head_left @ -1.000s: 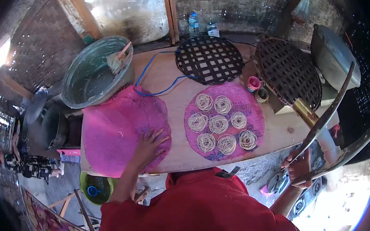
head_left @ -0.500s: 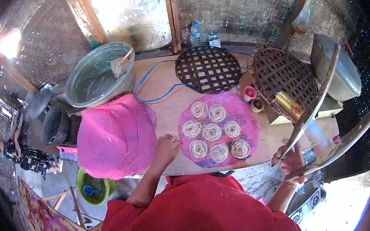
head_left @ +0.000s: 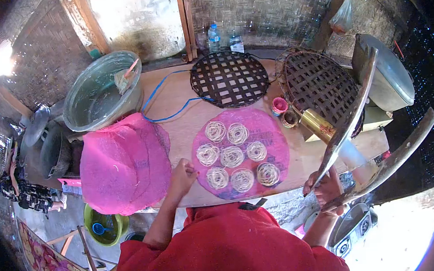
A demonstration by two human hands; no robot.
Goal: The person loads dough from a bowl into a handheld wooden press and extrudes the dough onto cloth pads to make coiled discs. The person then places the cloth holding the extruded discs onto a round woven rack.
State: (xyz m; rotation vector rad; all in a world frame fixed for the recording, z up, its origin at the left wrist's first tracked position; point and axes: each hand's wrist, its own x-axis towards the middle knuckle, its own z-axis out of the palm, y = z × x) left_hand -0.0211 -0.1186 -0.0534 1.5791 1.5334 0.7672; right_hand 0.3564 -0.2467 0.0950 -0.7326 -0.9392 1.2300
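Observation:
My right hand (head_left: 329, 188) grips a long-handled wooden press (head_left: 344, 121), whose two curved handles spread apart above it. A brass cylinder (head_left: 317, 124) sits at the press's far side. On the table lies a round pink mesh mat (head_left: 274, 131) bearing several coiled nests of pale strands (head_left: 232, 156). My left hand (head_left: 182, 179) is curled closed beside the mat's left edge; what its fingers hold, if anything, is hidden. To its left, a stack of pink mesh sheets (head_left: 123, 162) hangs over the table's front edge.
A large green basin (head_left: 79, 112) stands back left with a brush-like tool inside. Two dark woven trays (head_left: 229, 79) are at the back, one tied with blue cord. Small red cups (head_left: 279, 105) sit near the right tray. A person (head_left: 30, 196) is at far left, near a lime tub (head_left: 88, 220).
The view has shifted slightly, so the table's contents appear further left. My left hand has drawn its fingers in from the mat's edge. My right hand keeps its grip on the press.

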